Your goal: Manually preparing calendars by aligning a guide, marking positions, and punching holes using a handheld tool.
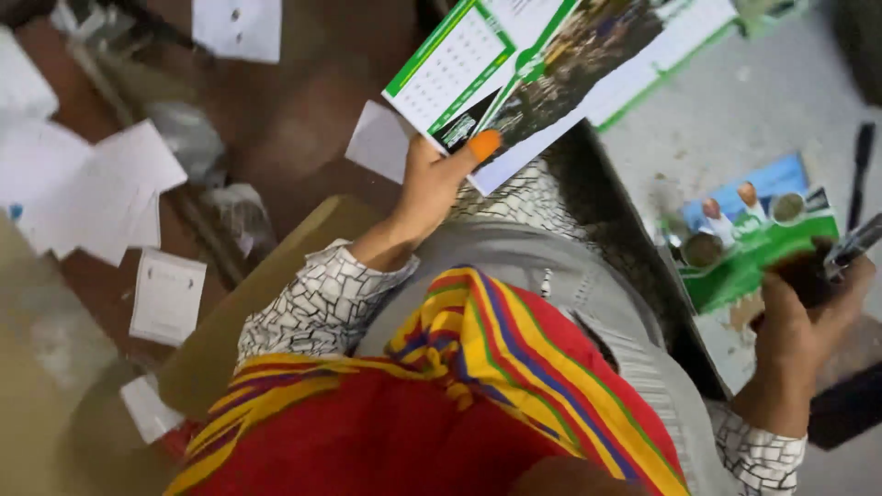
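My left hand point(430, 188) is raised over my lap and grips a green-and-white printed sheet point(551, 55) by its lower corner, the thumb with an orange nail pressed on top. My right hand point(801, 317) is closed around a dark, blurred object point(850, 246) with a shiny part, held over the edge of the grey table point(735, 101). Just beyond that hand lies a green-and-blue printed sheet point(753, 239) with small pictures on it. A red cloth point(441, 404) with yellow and blue stripes covers my lap.
Several white paper slips point(110, 193) lie scattered on the brown floor at the left. A dark pen-like thing point(861, 156) rests on the table at the far right. A tan board point(276, 285) stands beside my left arm.
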